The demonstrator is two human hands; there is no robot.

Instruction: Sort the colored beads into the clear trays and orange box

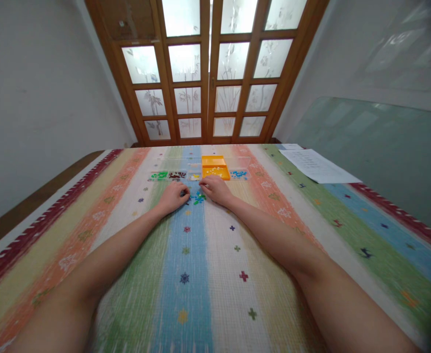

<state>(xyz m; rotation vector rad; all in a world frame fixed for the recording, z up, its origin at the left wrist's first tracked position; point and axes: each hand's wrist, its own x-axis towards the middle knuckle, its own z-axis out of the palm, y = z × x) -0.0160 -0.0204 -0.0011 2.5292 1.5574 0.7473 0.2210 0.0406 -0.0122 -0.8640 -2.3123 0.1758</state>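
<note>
My left hand [174, 197] rests on the striped cloth, its fingers curled into a pinch; a tiny dark bit shows at the fingertips, too small to name. Opposite it, my right hand [216, 189] has thumb and fingers pressed together in front of the orange box, and what they hold, if anything, is hidden. Between the hands lies a loose pile of small blue and green pieces [198, 198]. Just beyond stand clear boxes with small green pieces [159, 175], dark red pieces [177, 175], yellow pieces [195, 177] and blue pieces [239, 174]. The open orange box [214, 161] holds pale pieces.
A striped tablecloth [186, 304] covers the table. White printed sheets [318, 166] lie at the far right. Beyond the table's far edge are wooden doors [208, 98] with frosted panes, and a greenish glass panel [377, 147] stands along the right side.
</note>
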